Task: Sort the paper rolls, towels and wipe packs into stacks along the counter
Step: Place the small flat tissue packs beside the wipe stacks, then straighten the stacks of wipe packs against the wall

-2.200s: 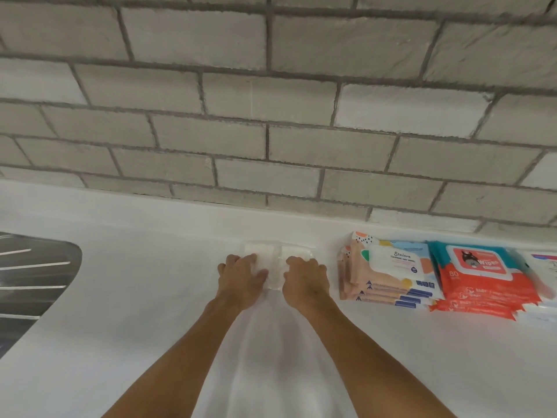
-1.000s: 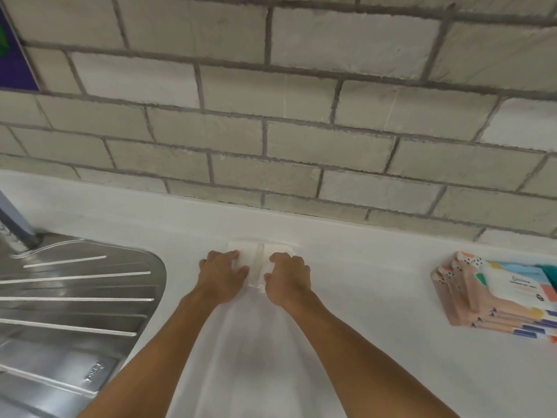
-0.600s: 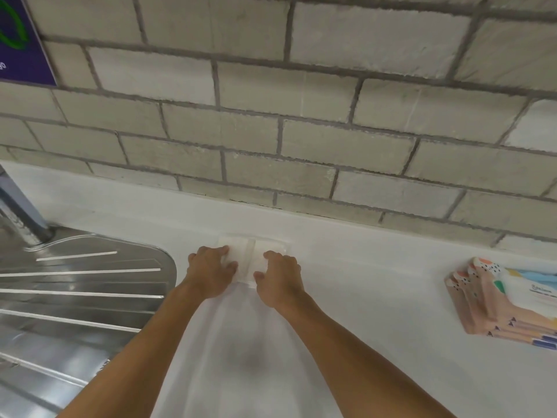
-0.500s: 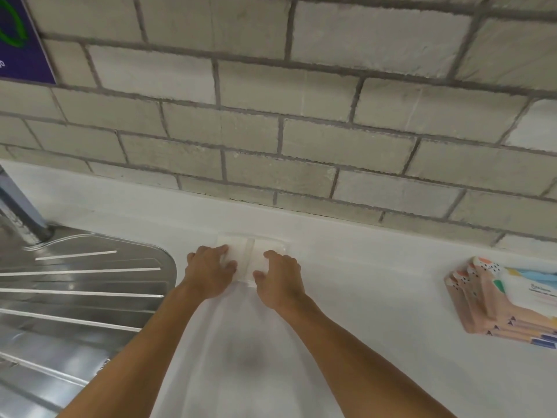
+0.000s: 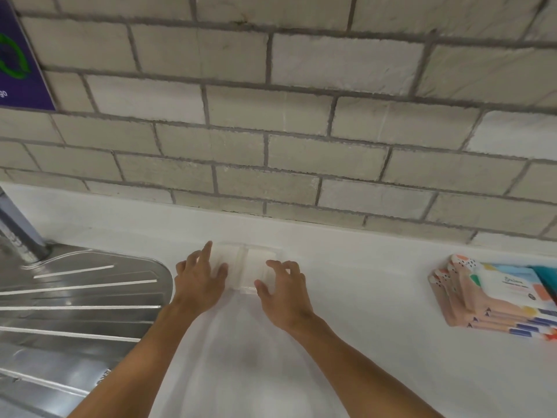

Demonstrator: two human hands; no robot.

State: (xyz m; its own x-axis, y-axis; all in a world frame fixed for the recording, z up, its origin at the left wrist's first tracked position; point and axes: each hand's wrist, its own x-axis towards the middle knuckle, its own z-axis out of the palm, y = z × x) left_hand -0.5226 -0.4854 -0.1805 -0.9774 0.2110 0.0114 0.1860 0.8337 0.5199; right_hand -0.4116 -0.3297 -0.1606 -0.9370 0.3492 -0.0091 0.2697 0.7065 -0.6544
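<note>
Two white packs point(image 5: 245, 267) in clear wrap lie side by side at the back of the worktop point(image 5: 361, 297), touching each other and set against its raised white back edge. Contents look like folded paper; I cannot tell more.

Left hand point(image 5: 200, 285) lies on the left pack, palm down. Its fingers point(image 5: 207, 249) are nearly straight and spread, the forefinger reaching to the pack's far corner.

Right hand point(image 5: 284, 294) sits over the near right part of the right pack. Its fingers point(image 5: 275, 264) are loosely bent and spread apart, tips at the pack's right edge, thumb at the near edge, not closed round it.

Wipe packs point(image 5: 488, 300), peach wrappers with coloured spots, are stacked at the far right, well apart from the hands. A sliver of a teal pack shows at the frame edge beyond them.

Steel drainer point(image 5: 75, 312) sits on the left, just beside the left hand. Tap base point(image 5: 21, 233) stands at its far corner. Grey brick wall point(image 5: 301, 131) behind, with a purple sign point(image 5: 18, 61) at the upper left.
</note>
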